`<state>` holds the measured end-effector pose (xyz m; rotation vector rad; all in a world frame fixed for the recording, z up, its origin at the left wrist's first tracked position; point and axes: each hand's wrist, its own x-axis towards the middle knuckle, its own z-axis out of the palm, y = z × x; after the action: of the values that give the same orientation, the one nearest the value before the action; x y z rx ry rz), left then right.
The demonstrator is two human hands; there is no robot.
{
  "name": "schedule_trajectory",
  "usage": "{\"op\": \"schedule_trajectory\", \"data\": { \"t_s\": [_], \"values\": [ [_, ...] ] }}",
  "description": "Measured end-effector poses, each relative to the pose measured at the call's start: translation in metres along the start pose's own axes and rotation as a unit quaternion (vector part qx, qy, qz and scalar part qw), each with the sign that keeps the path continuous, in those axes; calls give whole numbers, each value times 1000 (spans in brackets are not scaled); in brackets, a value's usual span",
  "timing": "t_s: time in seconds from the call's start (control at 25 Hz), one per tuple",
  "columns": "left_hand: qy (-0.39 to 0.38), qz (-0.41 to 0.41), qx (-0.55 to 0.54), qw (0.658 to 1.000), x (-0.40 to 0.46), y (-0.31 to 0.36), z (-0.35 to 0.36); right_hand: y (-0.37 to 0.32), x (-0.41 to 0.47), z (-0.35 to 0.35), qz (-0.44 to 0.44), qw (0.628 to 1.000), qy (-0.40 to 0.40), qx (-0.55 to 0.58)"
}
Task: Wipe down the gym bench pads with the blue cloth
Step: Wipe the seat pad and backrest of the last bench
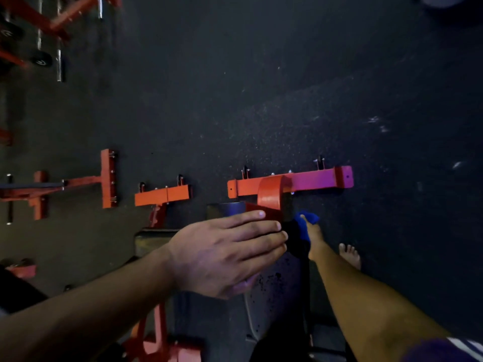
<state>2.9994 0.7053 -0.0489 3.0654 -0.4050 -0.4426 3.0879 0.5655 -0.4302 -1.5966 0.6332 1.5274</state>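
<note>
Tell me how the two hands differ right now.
The left hand lies flat with straight fingers over the bench's near end, holding nothing; the right hand holds the blue cloth against the dark bench pad. The left hand shows fully, nearer the camera; the right hand is farther off and mostly hidden by the cloth. Both reach forward on bare forearms.

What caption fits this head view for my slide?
Right hand presses the blue cloth against the dark bench pad; left hand hovers flat above it.
</note>
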Motion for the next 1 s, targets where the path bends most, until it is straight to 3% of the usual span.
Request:
{"op": "schedule_trajectory", "data": {
  "t_s": [0.28, 0.4, 0.6, 0.8, 0.92, 1.0],
  "values": [
    [-13, -6, -11, 1000, 1, -2, -1, -11, -115, 10, -47, 997, 17, 51],
    [-19, -4, -15, 1000, 0, -1, 0, -11, -95, 7, -55, 997, 18, 43],
    [3, -13, -23, 1000, 0, -1, 0, 20, 57, -9, 33, 999, 1, 0],
    [22, -20, -17, 999, -1, 1, 2, 3, -46, -1, 5, 998, 14, 57],
    [42, -24, -30, 998, -1, 2, 3, 3, -23, 1, 7, 997, 13, 74],
    [54, -26, -30, 998, -1, 3, 3, 5, 8, -5, -4, 998, -31, 63]
  ]
}}
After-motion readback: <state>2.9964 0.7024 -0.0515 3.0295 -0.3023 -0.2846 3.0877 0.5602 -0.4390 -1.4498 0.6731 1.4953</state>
